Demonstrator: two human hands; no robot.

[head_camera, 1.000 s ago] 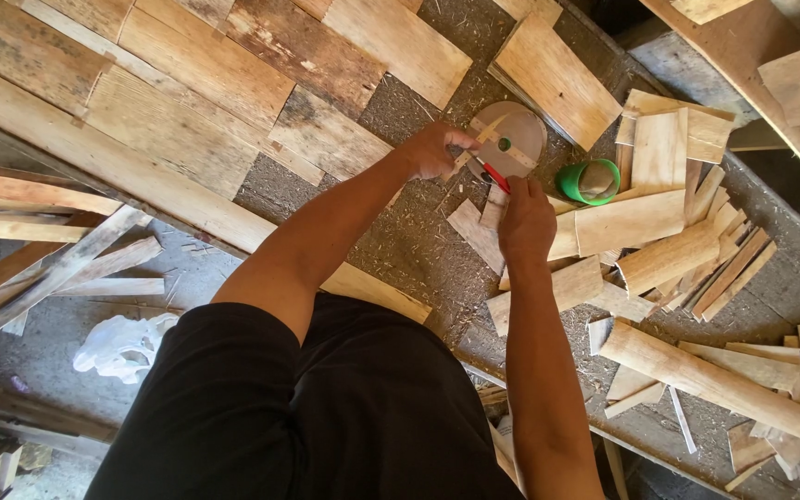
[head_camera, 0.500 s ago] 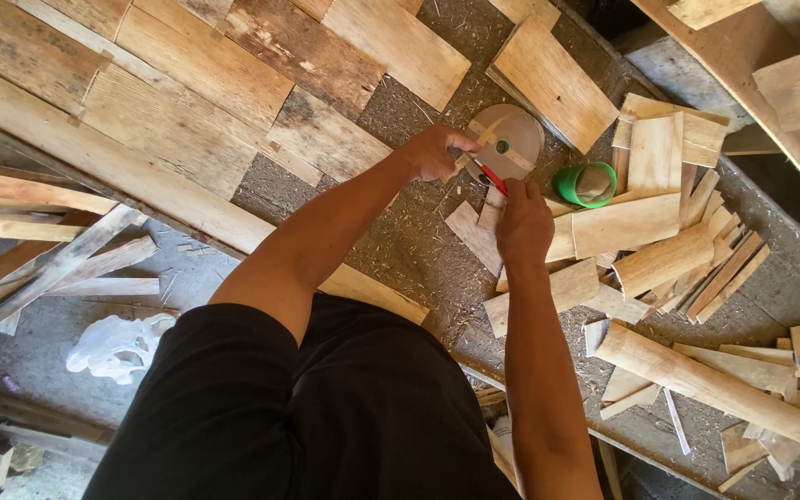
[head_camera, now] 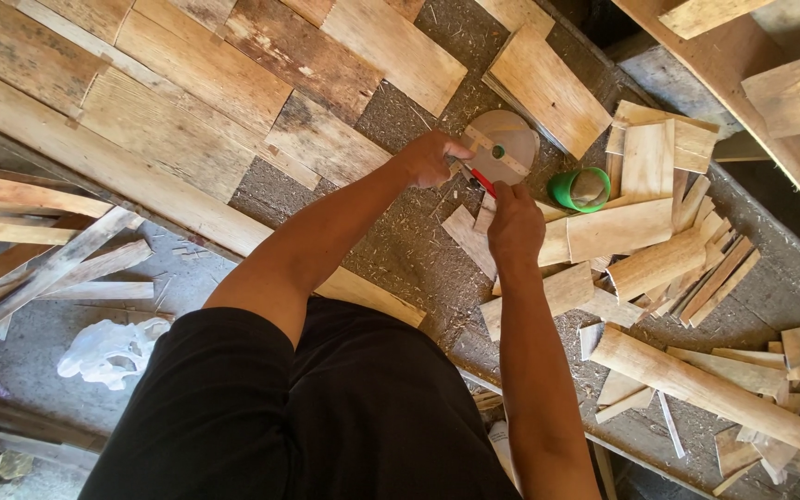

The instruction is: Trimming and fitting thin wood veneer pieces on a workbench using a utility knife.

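Head view: you're looking straight down over your own arms at a sawdust-strewn work surface (head_camera: 400, 250).
Far left: loose grey slats (head_camera: 48, 268) lie crossed on the floor, with a crumpled white bag (head_camera: 108, 350) just below them.
Upper left: wide weathered planks (head_camera: 196, 83) lie side by side, running up to the top edge.
Left hand: your left hand (head_camera: 430, 157) is curled, its fingertips closed on the near edge of the round wooden disc (head_camera: 511, 139).
Disc: it lies flat on the surface, just below a slanted short board (head_camera: 548, 88), with a thin wood strip (head_camera: 493, 153) across its face.
Right hand: your right hand (head_camera: 515, 220) is bunched, pinching a small red tool (head_camera: 482, 181) whose tip meets the disc's lower edge; what kind of tool it is, you can't tell from here.
Just right: a green cup (head_camera: 581, 189) lies on its side, near the disc but apart from it.
Right side: a heap of pale offcuts (head_camera: 659, 250) spreads outward, a longer billet (head_camera: 706, 389) lying below it.
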